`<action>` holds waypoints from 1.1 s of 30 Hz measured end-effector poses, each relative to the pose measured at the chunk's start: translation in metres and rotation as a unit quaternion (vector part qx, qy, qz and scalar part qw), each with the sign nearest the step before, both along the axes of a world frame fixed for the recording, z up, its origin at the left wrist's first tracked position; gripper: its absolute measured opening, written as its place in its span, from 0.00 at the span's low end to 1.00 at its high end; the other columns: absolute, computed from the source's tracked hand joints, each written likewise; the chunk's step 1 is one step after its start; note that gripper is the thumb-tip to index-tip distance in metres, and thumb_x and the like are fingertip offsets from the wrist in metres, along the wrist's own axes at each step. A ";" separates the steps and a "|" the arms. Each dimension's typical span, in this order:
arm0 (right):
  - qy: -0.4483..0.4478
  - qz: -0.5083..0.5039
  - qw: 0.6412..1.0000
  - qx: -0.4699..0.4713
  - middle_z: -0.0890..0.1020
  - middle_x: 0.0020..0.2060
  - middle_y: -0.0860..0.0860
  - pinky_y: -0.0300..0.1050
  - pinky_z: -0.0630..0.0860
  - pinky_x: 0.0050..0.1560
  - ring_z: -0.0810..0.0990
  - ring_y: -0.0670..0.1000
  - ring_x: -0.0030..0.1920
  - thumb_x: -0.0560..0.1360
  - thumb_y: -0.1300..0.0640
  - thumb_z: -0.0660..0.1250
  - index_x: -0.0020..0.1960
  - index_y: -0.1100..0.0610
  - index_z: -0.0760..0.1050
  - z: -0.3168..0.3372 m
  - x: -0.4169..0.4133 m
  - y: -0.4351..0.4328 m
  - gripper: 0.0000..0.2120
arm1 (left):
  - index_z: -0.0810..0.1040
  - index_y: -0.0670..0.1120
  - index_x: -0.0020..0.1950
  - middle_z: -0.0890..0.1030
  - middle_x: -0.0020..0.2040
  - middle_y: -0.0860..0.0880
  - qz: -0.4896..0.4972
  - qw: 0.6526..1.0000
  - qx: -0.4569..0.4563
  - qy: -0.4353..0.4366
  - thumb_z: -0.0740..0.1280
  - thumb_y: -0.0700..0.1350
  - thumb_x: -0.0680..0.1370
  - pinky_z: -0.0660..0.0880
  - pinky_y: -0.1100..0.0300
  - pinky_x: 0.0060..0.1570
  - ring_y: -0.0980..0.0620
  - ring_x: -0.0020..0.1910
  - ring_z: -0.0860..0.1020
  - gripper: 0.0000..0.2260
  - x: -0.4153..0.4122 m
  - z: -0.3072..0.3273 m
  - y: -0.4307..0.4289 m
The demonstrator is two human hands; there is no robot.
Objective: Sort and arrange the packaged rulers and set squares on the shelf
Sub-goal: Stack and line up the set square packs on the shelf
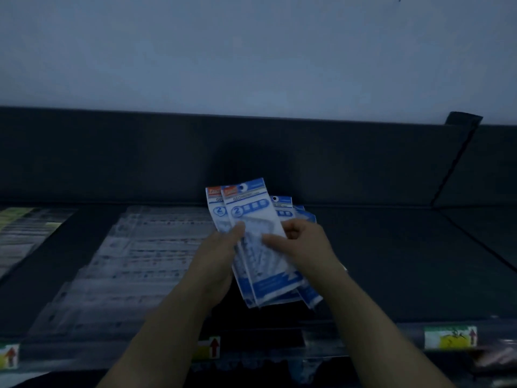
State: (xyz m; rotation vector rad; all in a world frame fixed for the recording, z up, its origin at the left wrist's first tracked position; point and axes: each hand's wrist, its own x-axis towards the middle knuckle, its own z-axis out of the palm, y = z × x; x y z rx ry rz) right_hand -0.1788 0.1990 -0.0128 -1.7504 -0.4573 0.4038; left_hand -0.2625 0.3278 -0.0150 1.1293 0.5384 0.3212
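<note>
Blue-and-white glossy plastic packets of set squares (253,217) are sitting fanned between both hands, above the dark flat shelf (391,261). The left hand (219,256) is pinching the fan from nine o'clock, thumb on top. The right hand (306,246) is curling round it from three o'clock. Slick sleeves are risking a slip: a loosening pinch could spill them onto the clear-wrapped long rulers (134,261) lying at nine o'clock.

Pale bluish wall (251,51) fills the top half, w/ one tiny dark speck (399,0) near top right. A dark flap (463,119) sticks up at the right, tilted. Low down, a clear label strip (363,344) runs L to R w/ 3 price tags, each w/ a red up-arrow: left tag (9,355), mid tag (209,348), right tag (450,337), yellow & green. Print too blurred to read.
</note>
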 end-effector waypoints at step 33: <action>0.060 -0.097 0.993 0.022 0.84 0.43 0.61 0.59 0.80 0.47 0.83 0.60 0.42 0.77 0.56 0.67 0.47 0.63 0.78 0.001 0.026 -0.025 0.09 | 0.75 0.38 0.55 0.80 0.47 0.42 0.039 0.986 0.140 0.081 0.60 0.32 0.79 0.75 0.61 0.29 0.49 0.40 0.78 0.07 -0.006 -0.025 0.026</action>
